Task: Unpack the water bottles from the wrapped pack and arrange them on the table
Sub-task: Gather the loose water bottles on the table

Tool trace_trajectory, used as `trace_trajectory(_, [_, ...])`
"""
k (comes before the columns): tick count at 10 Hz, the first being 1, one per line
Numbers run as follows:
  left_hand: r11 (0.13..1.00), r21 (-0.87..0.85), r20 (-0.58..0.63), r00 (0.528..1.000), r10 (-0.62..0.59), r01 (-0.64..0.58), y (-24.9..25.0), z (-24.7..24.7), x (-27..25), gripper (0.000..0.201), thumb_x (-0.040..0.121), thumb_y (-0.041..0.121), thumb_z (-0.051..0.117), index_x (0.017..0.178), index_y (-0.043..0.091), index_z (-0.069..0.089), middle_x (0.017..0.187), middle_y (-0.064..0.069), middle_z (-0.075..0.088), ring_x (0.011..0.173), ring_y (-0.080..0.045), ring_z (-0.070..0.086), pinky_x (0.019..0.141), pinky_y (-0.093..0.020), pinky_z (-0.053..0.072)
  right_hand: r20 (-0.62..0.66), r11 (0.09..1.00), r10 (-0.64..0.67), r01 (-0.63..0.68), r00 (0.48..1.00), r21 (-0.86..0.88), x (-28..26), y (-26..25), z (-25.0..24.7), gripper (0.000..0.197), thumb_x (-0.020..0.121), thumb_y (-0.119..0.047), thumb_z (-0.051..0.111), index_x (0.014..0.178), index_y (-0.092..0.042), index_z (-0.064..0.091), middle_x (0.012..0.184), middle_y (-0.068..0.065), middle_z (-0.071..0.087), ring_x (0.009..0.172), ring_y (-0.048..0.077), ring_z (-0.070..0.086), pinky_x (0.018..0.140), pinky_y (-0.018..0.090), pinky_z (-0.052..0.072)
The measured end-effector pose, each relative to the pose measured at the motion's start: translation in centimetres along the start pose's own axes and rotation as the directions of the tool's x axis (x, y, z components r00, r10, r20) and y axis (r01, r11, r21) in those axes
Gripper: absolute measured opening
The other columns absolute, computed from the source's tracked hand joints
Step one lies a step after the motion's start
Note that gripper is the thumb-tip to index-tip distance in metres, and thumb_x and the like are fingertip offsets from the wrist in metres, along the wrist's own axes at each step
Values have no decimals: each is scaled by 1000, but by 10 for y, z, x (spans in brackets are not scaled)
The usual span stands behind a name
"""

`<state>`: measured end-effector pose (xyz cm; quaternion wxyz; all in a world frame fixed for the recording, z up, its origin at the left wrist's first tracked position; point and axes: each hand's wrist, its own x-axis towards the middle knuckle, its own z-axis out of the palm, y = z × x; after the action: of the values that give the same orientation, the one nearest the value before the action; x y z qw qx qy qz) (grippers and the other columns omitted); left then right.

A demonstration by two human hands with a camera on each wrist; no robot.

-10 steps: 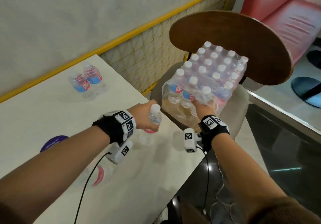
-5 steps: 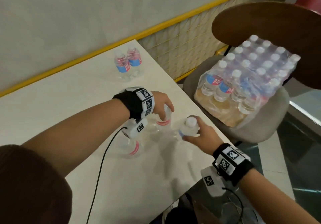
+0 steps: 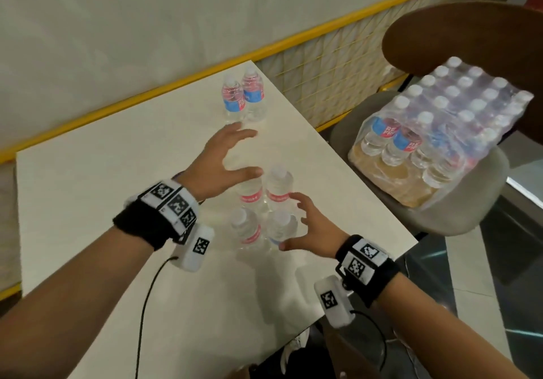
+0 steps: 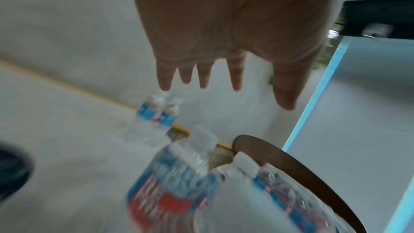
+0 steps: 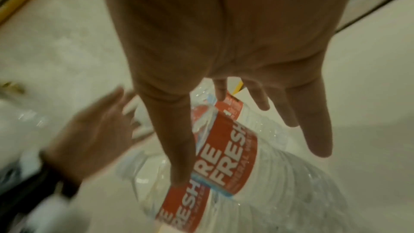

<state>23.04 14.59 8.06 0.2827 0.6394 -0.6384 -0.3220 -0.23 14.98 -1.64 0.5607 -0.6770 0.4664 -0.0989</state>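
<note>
Several clear water bottles [image 3: 249, 192] with red labels stand upright in a tight cluster mid-table. My left hand [image 3: 249, 152] hovers just behind and above them, fingers spread, holding nothing. My right hand [image 3: 289, 221] is spread beside the near-right bottle [image 3: 280, 228]; I cannot tell whether it touches. Two blue-labelled bottles [image 3: 244, 99] stand at the table's far corner. The torn wrapped pack [image 3: 440, 126] sits on a chair to the right, holding many bottles. The left wrist view shows open fingers [image 4: 235, 77] over two bottles [image 4: 179, 183]. In the right wrist view, spread fingers [image 5: 313, 130] hang over a labelled bottle [image 5: 226, 157].
The white table [image 3: 117, 187] ends in an edge on the right, close to the grey-seated chair [image 3: 470, 202] with its brown backrest [image 3: 470, 40]. A yellow rail and mesh fence [image 3: 323, 64] run behind it. A black cable [image 3: 147, 305] trails from my left wrist.
Both hands have let go of their bottles, which now stand in the cluster. The right hand brought its bottle over from the pack. The fingers of both hands have opened and lifted off.
</note>
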Motion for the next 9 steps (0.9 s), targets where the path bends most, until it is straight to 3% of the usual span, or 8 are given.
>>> trace_trajectory(1, [899, -383, -87, 960, -265, 213, -33, 14, -16, 57, 91, 29, 59, 141, 40, 34, 153, 13, 24, 134, 1, 23, 115, -36, 24, 82, 957, 147, -163, 986, 240, -3, 2, -2, 114, 67, -7, 83, 145, -40, 6, 148, 2, 21, 141, 26, 25, 98, 37, 45])
trace_trajectory(2, [670, -601, 123, 878, -462, 437, -48, 32, -22, 49, 98, 38, 44, 143, 47, 26, 157, 10, 17, 143, -12, 18, 113, -51, 25, 139, 789, 247, -282, 959, 546, -2, 7, 1, 105, 65, -7, 65, 141, -55, 11, 156, 5, 12, 129, 24, 41, 94, 51, 49])
trace_trajectory(3, [516, -631, 318, 800, -509, 579, -57, 46, -25, 57, 89, 65, 40, 142, 54, 22, 157, 17, 13, 147, -20, 12, 108, -55, 31, 141, 546, 299, -290, 944, 786, 2, 10, 4, 84, 71, -22, 57, 140, -55, 21, 156, 3, 12, 138, 31, 24, 97, 61, 41])
trace_trajectory(4, [478, -590, 453, 757, -471, 651, -81, 55, -23, 80, 64, 89, 47, 136, 61, 29, 154, 22, 23, 145, -23, 21, 102, -60, 36, 131, 464, 329, -280, 935, 840, 6, 5, 10, 68, 86, -50, 57, 141, -56, 18, 159, 2, 4, 146, 35, 9, 94, 65, 41])
trace_trajectory(5, [490, -566, 436, 745, -505, 663, -93, 59, -21, 92, 57, 94, 43, 139, 58, 24, 154, 22, 22, 144, -21, 25, 103, -62, 35, 123, 488, 353, -295, 928, 822, 14, -1, 20, 67, 85, -63, 48, 142, -56, 13, 159, 1, 6, 145, 35, 14, 86, 62, 48])
trace_trajectory(6, [486, -523, 453, 711, -538, 700, -52, 55, -31, 76, 79, 81, 29, 145, 43, 24, 135, 22, 36, 132, -16, 39, 106, -52, 36, 44, 636, 333, -259, 942, 727, 20, -6, 34, 58, 89, -63, 43, 142, -51, 22, 148, -1, 35, 128, 34, 44, 86, 59, 50])
trace_trajectory(7, [443, -561, 465, 709, -530, 700, -50, 64, -32, 46, 91, 67, 23, 130, 43, 32, 107, 19, 49, 104, -11, 51, 97, -42, 40, -36, 683, 324, -207, 945, 700, 25, -11, 44, 44, 96, -52, 38, 138, -48, 27, 131, -3, 47, 104, 27, 56, 86, 57, 51])
trace_trajectory(9, [475, -588, 470, 755, -458, 654, -75, 56, -38, 37, 90, 69, 28, 113, 50, 50, 91, 29, 67, 103, -8, 57, 109, -50, 33, -27, 676, 313, -203, 949, 708, 32, -21, 61, 85, 53, -77, 56, 131, -55, 30, 123, -3, 53, 98, 28, 62, 76, 53, 56])
